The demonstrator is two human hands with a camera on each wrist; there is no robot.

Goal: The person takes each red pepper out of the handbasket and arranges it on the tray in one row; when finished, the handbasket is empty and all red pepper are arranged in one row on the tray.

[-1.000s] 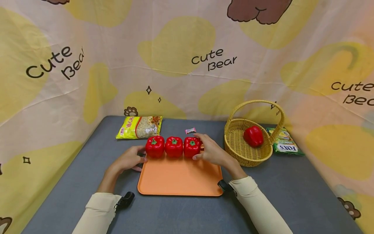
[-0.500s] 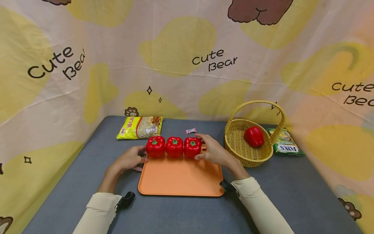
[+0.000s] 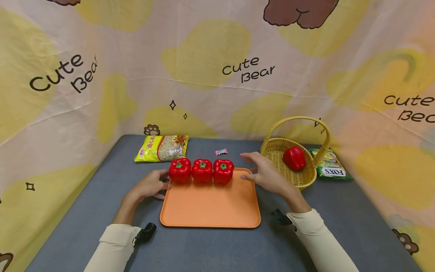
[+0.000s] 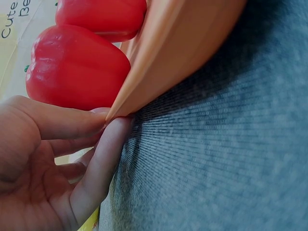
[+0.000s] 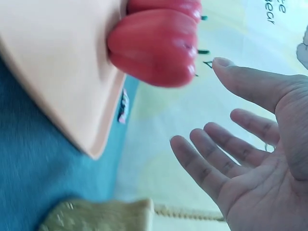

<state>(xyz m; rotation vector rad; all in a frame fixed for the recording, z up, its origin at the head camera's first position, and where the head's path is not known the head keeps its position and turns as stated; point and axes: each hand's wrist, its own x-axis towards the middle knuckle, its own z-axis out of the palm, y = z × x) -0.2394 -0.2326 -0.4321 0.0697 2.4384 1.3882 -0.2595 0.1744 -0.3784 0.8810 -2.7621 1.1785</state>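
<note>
Three red bell peppers, the left one (image 3: 180,170), the middle one (image 3: 202,171) and the right one (image 3: 222,172), stand in a row along the far side of an orange tray (image 3: 210,207). At the tray's left edge my left hand (image 3: 151,184) pinches the rim, thumb beside the left pepper and a finger below, as the left wrist view shows at the tray's rim (image 4: 144,91). My right hand (image 3: 266,173) is over the tray's right far corner, fingers spread and holding nothing. In the right wrist view a gap separates its fingertips from the right pepper.
A wicker basket (image 3: 272,156) with a raised handle holds another red bell pepper (image 3: 294,158). Partly behind it lies a green FOX'S packet (image 3: 334,172). A yellow food bag (image 3: 163,148) and a small pink wrapped sweet (image 3: 221,152) lie at the table's back.
My right hand has let go of the right pepper and moved right, toward the basket. The left hand and the row of peppers have stayed in place.
</note>
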